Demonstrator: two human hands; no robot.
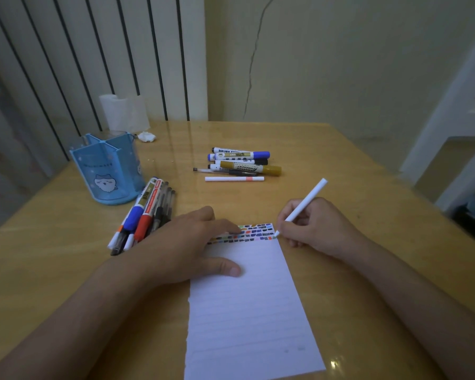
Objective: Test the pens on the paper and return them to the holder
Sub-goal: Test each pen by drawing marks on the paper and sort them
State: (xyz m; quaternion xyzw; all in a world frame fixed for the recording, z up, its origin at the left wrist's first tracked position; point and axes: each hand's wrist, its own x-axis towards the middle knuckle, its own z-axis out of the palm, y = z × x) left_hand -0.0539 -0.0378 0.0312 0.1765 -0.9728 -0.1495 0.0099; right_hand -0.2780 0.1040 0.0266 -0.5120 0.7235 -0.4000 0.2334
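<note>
Right hand [317,226]: fingers curled round a white pen [302,207], pinching its lower barrel; barrel slants up and away from the knuckles.
Pen tip: touches the paper [247,305] at the right end of the swatch rows, just below the fingertips.
Left hand [187,242]: flat, fingers straight, pressing the paper's upper left corner; holds nothing.
Paper: white, lined, torn left edge; small multicoloured marks [244,233] in rows along its top, lying between the two hands.
Pens beyond the grip: a cluster of markers [242,161] and one white pen [234,178].
Pens left of the left hand: a bundle [146,212], touching the holder's base.
Holder [109,167]: blue, divided, upright, no pens visible inside.
Table [340,160]: glossy wood.
</note>
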